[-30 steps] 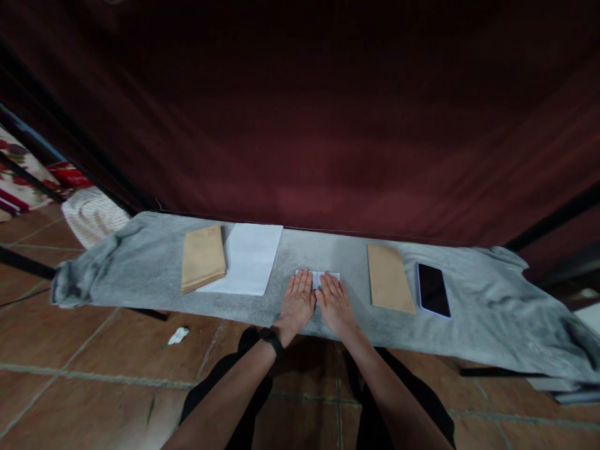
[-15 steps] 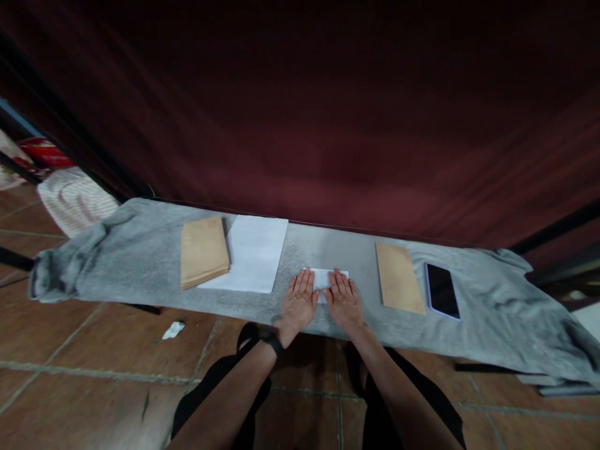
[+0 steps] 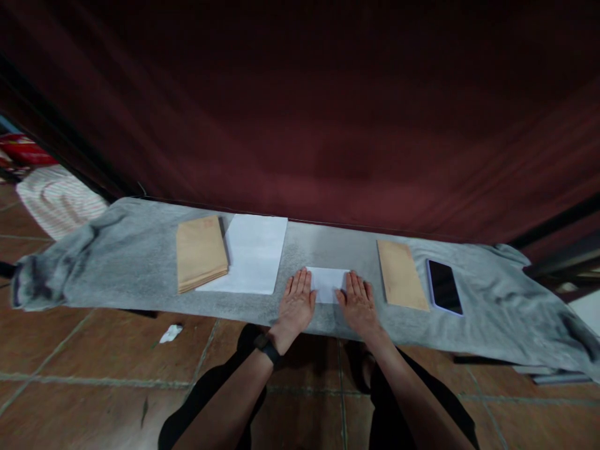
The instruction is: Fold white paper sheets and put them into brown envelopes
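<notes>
A small white folded paper [image 3: 327, 285] lies flat in front of me on a grey cloth [image 3: 135, 256]. My left hand [image 3: 297, 304] rests palm down over its left edge, fingers stretched out. Over the right edge lies my right hand [image 3: 360, 305], also flat, with the thumb apart from the fingers. The middle of the paper shows between the two hands. To the left are larger white sheets [image 3: 255, 253], partly under a stack of brown envelopes [image 3: 200, 253]. A single brown envelope [image 3: 402, 275] lies to the right of my right hand.
A phone [image 3: 444, 287] with a pale purple edge lies beyond the single envelope. Behind the cloth-covered surface hangs a dark red curtain [image 3: 300, 156]. A striped cloth [image 3: 60, 197] is at the far left. A crumpled white scrap [image 3: 171, 333] lies on the tiled floor [image 3: 107, 350].
My hands have moved apart, the right one sliding to the right, so more of the small paper shows between them. The view has shifted slightly.
</notes>
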{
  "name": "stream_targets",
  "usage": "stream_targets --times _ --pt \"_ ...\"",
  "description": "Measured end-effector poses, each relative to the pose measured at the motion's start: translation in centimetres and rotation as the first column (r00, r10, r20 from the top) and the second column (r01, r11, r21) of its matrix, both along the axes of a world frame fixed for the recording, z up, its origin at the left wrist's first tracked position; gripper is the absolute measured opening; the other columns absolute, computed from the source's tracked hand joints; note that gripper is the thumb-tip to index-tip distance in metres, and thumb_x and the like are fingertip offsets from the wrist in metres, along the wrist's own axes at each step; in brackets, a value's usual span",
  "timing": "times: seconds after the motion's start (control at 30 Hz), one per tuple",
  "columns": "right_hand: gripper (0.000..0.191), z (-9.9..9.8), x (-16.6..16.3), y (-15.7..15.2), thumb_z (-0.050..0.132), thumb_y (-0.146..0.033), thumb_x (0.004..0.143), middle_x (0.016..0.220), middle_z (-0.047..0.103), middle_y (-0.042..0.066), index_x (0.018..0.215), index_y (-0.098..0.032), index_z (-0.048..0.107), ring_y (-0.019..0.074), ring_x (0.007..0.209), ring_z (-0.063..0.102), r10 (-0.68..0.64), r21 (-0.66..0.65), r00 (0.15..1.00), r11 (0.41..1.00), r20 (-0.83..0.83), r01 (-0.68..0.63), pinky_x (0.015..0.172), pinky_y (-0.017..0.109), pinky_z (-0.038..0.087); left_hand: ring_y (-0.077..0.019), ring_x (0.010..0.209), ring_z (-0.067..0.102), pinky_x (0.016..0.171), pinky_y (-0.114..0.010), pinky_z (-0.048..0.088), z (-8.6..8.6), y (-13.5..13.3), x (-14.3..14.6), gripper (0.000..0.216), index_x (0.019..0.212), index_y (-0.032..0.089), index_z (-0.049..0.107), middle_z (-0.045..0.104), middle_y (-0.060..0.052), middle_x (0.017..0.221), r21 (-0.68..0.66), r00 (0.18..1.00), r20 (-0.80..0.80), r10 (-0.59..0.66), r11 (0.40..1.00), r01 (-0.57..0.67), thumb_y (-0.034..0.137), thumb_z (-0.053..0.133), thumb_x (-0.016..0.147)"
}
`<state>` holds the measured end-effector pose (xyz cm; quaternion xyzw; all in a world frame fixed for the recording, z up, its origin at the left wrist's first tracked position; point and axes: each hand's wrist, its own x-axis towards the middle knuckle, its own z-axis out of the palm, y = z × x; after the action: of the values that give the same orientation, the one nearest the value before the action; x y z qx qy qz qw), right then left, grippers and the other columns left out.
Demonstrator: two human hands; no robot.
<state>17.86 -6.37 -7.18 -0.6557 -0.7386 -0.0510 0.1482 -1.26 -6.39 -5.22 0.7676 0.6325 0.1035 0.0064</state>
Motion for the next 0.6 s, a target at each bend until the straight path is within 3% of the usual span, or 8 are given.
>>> stream_targets --times 0.13,0.33,0.6 --pt "0.06 0.9 -0.2 0.4 0.025 -0.04 0.106 0.159 0.037 0.018 0.154 -0.004 0.036 0.0305 0.148 0.034 0.067 0.018 0.997 0.998 -0.034 -0.066 0.12 0.052 0.025 -0.0252 0.152 0.026 0.125 -0.046 0.023 0.3 0.0 0.1 0.057 0.153 0.004 0.035 0.032 -0.015 0.162 0.057 1.0 0.006 -0.003 0.998 0.003 0.024 0.03 0.1" --pt "0.055 1.4 -2.4 1.2 0.025 -0.034 0.106 0.162 0.033 0.011 0.157 -0.015 0.033 0.0236 0.15 0.03 0.251 -0.081 0.964 0.963 -0.081 -0.258 0.121 0.048 0.029 -0.0236 0.152 0.025 0.125 -0.046 0.025 0.6 0.5 0.8 0.055 0.152 0.007 0.037 0.037 -0.012 0.161 0.08 0.985 0.036 -0.166 0.983 0.163 0.021 0.032 0.099" --pt "0.054 0.8 -2.7 1.1 0.029 -0.038 0.107 0.163 0.03 0.009 0.156 -0.016 0.036 0.0235 0.15 0.031 0.214 -0.108 0.977 0.971 -0.005 -0.213 0.122 0.045 0.023 -0.0241 0.153 0.025 0.125 -0.046 0.023 0.2 1.0 0.6 0.055 0.153 0.007 0.037 0.034 -0.014 0.162 -0.006 0.992 -0.021 -0.121 0.993 0.121 0.029 0.03 0.102"
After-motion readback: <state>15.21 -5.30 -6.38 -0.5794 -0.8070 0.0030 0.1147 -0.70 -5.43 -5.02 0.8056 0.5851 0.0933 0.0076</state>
